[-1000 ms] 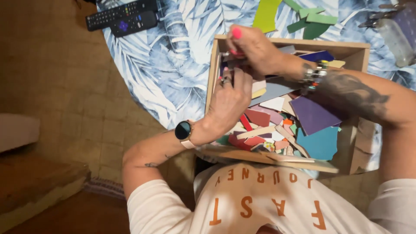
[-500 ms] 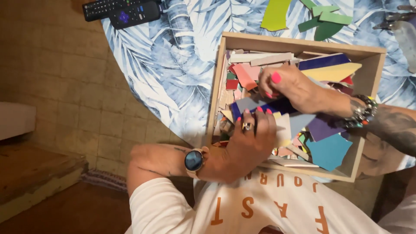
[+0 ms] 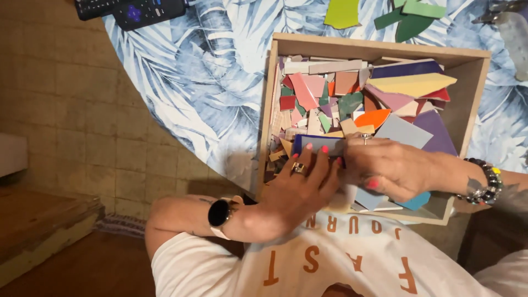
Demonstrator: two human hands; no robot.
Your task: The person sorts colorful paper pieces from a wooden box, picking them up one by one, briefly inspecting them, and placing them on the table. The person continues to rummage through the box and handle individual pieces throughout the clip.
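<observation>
Box [image 3: 283, 44] of tile shards [image 3: 352, 93] on the table [image 3: 220, 82], remotes [image 3: 132, 8] beyond at its far-left edge.

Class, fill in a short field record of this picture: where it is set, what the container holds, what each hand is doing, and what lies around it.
Setting: round table with blue leaf-print cloth
Container: shallow wooden box of coloured tile shards
Left hand: fingers on a dark blue tile piece
Right hand: resting on shards beside it
Nearby: green tile pieces, black remote controls
</observation>
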